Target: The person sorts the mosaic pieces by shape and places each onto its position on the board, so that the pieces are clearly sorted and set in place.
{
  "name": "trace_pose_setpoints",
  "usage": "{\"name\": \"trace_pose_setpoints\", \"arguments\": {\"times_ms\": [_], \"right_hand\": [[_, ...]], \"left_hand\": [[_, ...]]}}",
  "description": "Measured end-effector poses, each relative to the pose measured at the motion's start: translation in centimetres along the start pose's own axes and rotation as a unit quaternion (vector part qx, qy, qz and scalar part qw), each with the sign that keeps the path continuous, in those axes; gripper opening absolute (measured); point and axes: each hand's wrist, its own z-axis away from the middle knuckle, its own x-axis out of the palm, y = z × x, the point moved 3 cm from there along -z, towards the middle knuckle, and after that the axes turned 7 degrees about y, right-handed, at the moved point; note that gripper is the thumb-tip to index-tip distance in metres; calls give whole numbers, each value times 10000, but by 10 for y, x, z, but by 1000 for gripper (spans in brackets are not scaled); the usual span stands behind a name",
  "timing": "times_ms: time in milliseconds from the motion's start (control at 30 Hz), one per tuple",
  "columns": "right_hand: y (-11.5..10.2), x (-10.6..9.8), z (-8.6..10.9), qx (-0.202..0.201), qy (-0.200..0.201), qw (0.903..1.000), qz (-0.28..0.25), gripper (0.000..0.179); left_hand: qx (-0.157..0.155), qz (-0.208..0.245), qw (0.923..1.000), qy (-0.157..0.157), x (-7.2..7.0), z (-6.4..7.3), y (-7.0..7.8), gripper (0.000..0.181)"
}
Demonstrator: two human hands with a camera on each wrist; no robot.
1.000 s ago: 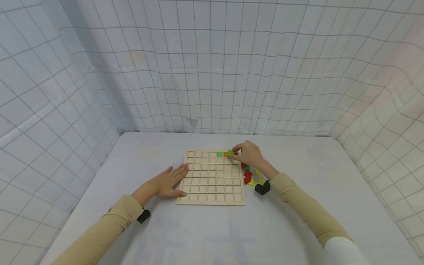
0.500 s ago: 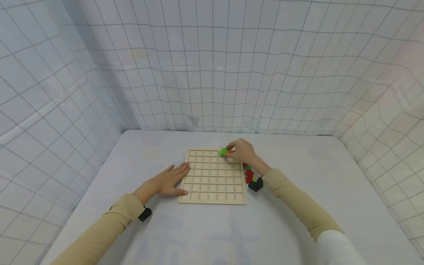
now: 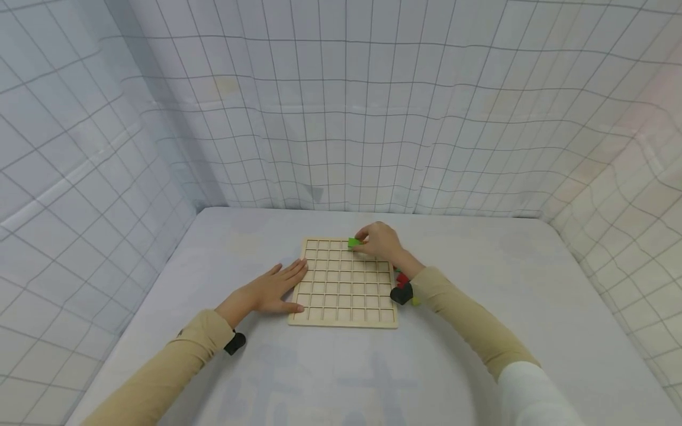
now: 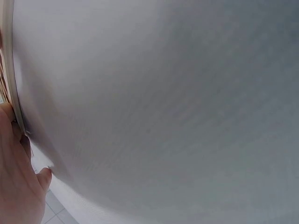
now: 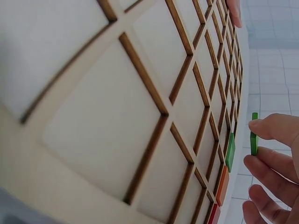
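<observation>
In the head view a square wooden grid board lies on the white table. My left hand rests spread with straight fingers on its left edge; the left wrist view catches only part of that hand beside the rim. Over the board's far row, thumb and fingers of my right hand pinch a thin green tile, held apart from the grid in the right wrist view. Seated along that row are a green tile, an orange tile and a red tile.
Loose red pieces and a yellow piece lie by the board's right edge, partly hidden by the right forearm and its black wrist mount. A grid-patterned white curtain encloses the table at the back and sides.
My right hand has moved left along the far row with the green tile, from over the red and orange tiles to the seated green one. The left hand has stayed on the board's edge.
</observation>
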Motion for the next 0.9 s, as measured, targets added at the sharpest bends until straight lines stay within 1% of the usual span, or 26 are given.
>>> {"name": "trace_pose_setpoints", "arguments": {"times_ms": [233,433,533,767,900], "right_hand": [[-1,8,-5,103,-59,9997,196,28],[-4,12,-7,214,-169,9995,157,29],[-4,13,-8,265,-221,9991,227,29],[-6,15,-9,80,-127,9986,507,28],[-6,16,-9,68,-145,9985,516,28]], "left_hand": [[30,-6,10000,1,0,-2,-1,100],[24,-44,10000,-35,0,-2,1,100],[50,-1,10000,-17,-1,-2,2,99],[29,-34,10000,-15,-3,-3,4,98],[39,-45,10000,0,-2,-3,4,98]]}}
